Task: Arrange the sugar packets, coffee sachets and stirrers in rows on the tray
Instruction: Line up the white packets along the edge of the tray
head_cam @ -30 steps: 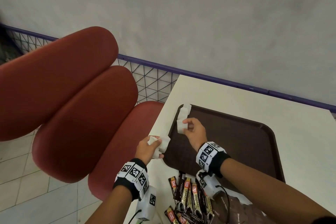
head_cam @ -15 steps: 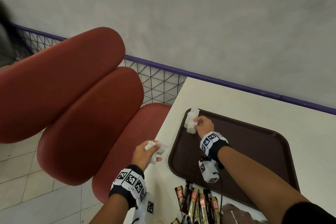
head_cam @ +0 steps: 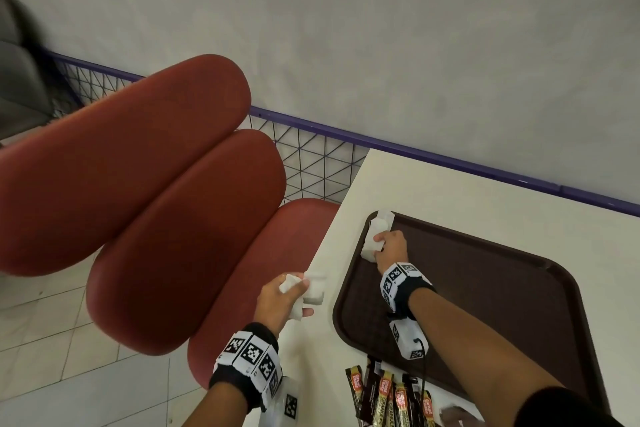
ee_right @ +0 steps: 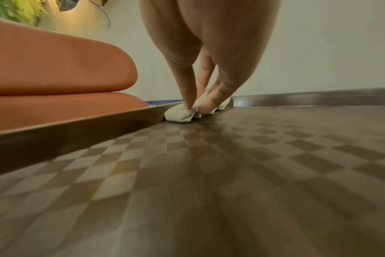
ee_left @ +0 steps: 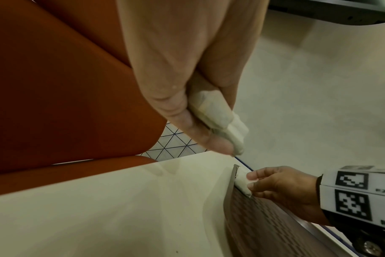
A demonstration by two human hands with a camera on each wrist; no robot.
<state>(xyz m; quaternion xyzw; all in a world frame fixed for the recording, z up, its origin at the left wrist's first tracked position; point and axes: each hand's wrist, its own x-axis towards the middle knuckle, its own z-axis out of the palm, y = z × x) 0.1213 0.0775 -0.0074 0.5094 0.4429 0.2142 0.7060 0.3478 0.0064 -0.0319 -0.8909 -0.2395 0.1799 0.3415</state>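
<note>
Head view: a dark brown tray (head_cam: pixel 485 288) with a checkered floor lies on a pale table (head_cam: pixel 485 201), its left rim close to the table's left edge. The right hand (head_cam: pixel 391 248) reaches to the tray's far-left corner, where a short line of white sugar packets (head_cam: pixel 375 236) runs along the left rim. The fingertips (ee_right: pixel 205 107) are extended downward, thumb and fingers pinching the nearest packet at its top while it rests on the tray floor against the rim; in the right wrist view at least one more packet shows behind it, toward the far corner.

The left hand (head_cam: pixel 280 300) hangs over the table's left edge, just outside the tray's left rim. Its thumb and curled fingers grip a small bundle of further white packets (ee_left: pixel 218 118), whose ends stick out past the fingertips; how many packets there are cannot be told.

On the table at the tray's near-left corner lies a cluster of coffee sachets (head_cam: pixel 388 395), black, gold and red, side by side and partly cut off by the lower edge of the picture; one or two overlap the tray's near rim.

Left of the table stands a red padded seat (head_cam: pixel 156 201), with a purple-railed wire fence (head_cam: pixel 311 156) and a grey wall (head_cam: pixel 381 28) beyond.
</note>
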